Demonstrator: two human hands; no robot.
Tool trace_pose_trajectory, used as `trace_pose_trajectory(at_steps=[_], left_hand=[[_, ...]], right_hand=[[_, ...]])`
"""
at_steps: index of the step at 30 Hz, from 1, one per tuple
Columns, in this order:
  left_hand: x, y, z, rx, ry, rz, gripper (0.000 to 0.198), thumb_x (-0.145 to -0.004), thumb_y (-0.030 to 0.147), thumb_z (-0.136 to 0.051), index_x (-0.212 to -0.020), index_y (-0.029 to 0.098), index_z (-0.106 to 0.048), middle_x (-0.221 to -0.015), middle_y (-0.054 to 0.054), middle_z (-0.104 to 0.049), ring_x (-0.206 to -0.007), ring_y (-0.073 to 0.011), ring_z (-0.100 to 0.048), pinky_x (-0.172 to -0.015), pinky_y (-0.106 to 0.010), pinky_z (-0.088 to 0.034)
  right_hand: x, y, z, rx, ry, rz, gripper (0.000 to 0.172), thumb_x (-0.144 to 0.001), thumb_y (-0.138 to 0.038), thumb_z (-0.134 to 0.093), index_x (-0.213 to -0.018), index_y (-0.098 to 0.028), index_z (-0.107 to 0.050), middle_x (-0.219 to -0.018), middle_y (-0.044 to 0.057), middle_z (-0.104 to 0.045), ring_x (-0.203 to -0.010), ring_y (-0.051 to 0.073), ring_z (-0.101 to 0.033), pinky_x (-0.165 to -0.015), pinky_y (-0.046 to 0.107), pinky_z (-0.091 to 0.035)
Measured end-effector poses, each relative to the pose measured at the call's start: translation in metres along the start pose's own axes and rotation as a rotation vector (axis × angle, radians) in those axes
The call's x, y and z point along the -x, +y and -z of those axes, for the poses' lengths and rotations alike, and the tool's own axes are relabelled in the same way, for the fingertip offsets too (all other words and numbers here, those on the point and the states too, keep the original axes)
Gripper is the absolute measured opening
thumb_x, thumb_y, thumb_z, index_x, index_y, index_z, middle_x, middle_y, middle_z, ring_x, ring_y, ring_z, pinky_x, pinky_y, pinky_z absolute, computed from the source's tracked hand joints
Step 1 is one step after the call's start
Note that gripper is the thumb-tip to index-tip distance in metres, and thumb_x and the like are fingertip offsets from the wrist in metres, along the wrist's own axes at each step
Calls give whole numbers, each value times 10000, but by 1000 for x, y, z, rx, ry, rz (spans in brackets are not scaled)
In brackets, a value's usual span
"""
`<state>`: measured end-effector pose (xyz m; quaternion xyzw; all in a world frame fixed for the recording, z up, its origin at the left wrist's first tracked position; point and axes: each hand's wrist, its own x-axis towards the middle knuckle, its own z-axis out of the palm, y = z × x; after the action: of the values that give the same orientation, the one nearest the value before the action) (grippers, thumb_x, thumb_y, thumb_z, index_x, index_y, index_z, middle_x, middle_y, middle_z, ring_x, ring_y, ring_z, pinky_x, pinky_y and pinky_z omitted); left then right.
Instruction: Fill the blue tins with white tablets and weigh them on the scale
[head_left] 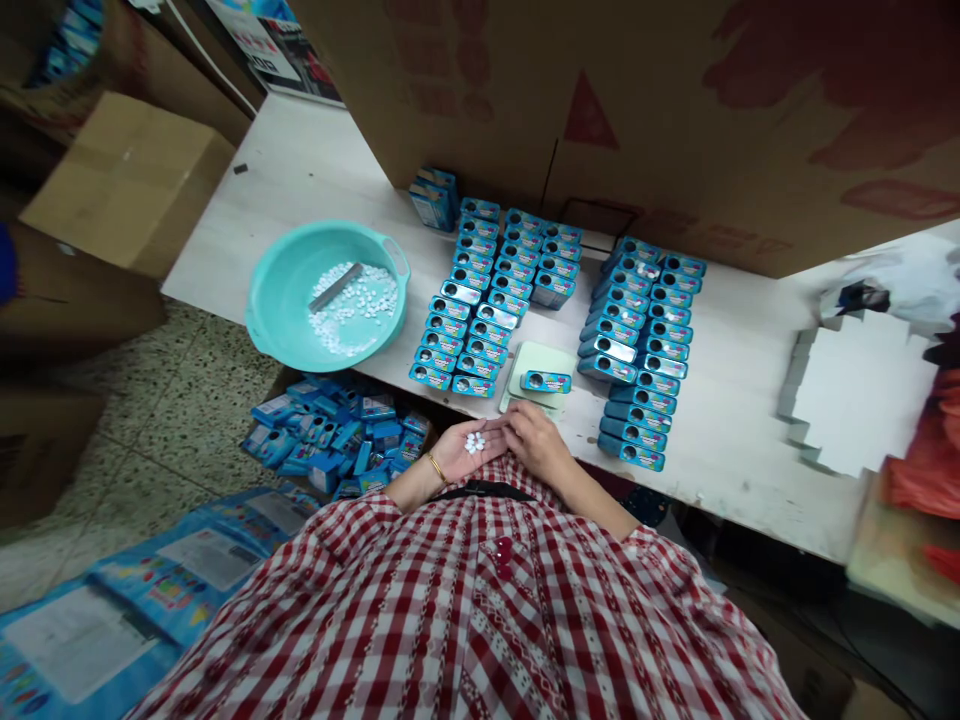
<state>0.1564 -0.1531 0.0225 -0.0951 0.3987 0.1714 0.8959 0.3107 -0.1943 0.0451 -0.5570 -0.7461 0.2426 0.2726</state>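
Note:
My left hand [457, 452] is turned palm up, a gold bangle at its wrist, and cradles several small white pellets [475, 441]. Over its fingertips bends my right hand [534, 438], with curled fingers; whatever they hold, if anything, is hidden. Just beyond the hands, a blue printed box [546, 381] lies on a pale green scale [536, 358]. To the left, a turquoise basin [277, 290] contains many more white pellets [375, 292] and a grey metal bar-like piece [335, 288].
Rows of blue boxes [487, 330] stand left of the scale, more blue boxes [634, 410] to its right. A large carton [660, 130] rises behind. Below the table's left edge is a heap of blue boxes [337, 430]. White flat cartons [862, 385] lie at right.

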Motion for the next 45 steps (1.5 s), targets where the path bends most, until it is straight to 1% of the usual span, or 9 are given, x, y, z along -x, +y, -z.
trace_pose_trajectory(at_steps=[7,10,15,22,25,30,35,41,45], left_hand=[[-3,3,-1,-48,25,26,208,-832,168,-429,-780,73,-607,-678,-76,-641,-620,-126,-599,-611,-243,-469],[-1,7,-1,-118,74,36,201,-819,167,-457,-786,48,-616,-721,-119,-652,-638,-141,-611,-523,-203,-437],[0,14,-2,-114,119,0,201,-816,156,-456,-763,53,-619,-696,-114,-650,-593,-125,-603,-474,-181,-416],[3,19,6,-90,149,-76,193,-813,171,-472,-761,55,-616,-708,-108,-650,-600,-117,-601,-486,-173,-431],[4,18,9,-82,151,-94,186,-811,172,-477,-762,57,-614,-706,-103,-648,-595,-111,-597,-483,-170,-428],[3,19,9,-96,162,-76,176,-810,163,-475,-776,56,-610,-715,-109,-649,-597,-113,-601,-485,-173,-432],[-2,17,3,-138,159,-43,173,-807,154,-474,-767,57,-611,-703,-110,-649,-589,-119,-605,-478,-174,-435],[-2,9,-5,-193,143,-5,172,-804,157,-479,-764,57,-613,-699,-107,-648,-584,-111,-595,-480,-164,-431],[1,6,-6,-190,143,-15,180,-808,155,-472,-773,54,-616,-708,-113,-646,-610,-117,-595,-523,-173,-445]], right_hand=[[-2,2,20,37,-147,94,251,-861,-255,-413,-1070,-211,-542,-1032,72,-550,-966,164,-489,-816,306,-440],[-5,32,35,255,-45,-108,306,-836,-280,-460,-1124,-196,-518,-1079,103,-538,-1019,218,-454,-869,391,-387],[-20,87,54,476,-154,-215,360,-813,-281,-481,-1149,-154,-505,-1033,102,-562,-913,233,-464,-800,350,-400],[-93,138,48,517,38,-290,388,-814,-254,-441,-1178,-124,-480,-1060,132,-537,-927,251,-451,-800,366,-401],[-105,156,42,487,116,-346,386,-814,-208,-415,-1188,-126,-472,-1133,142,-504,-994,248,-431,-807,368,-398],[-47,154,62,521,264,-298,318,-841,-252,-386,-1111,-169,-531,-1127,113,-492,-1032,229,-408,-847,381,-358],[25,132,76,699,72,-358,225,-802,-313,-485,-960,-214,-611,-1061,85,-518,-954,234,-408,-771,348,-322],[37,136,66,874,104,-405,183,-811,-255,-477,-933,-198,-601,-1151,86,-492,-990,243,-379,-759,335,-279],[39,111,74,851,92,-343,192,-833,-189,-419,-915,-183,-592,-1161,77,-498,-951,216,-403,-792,323,-286]])
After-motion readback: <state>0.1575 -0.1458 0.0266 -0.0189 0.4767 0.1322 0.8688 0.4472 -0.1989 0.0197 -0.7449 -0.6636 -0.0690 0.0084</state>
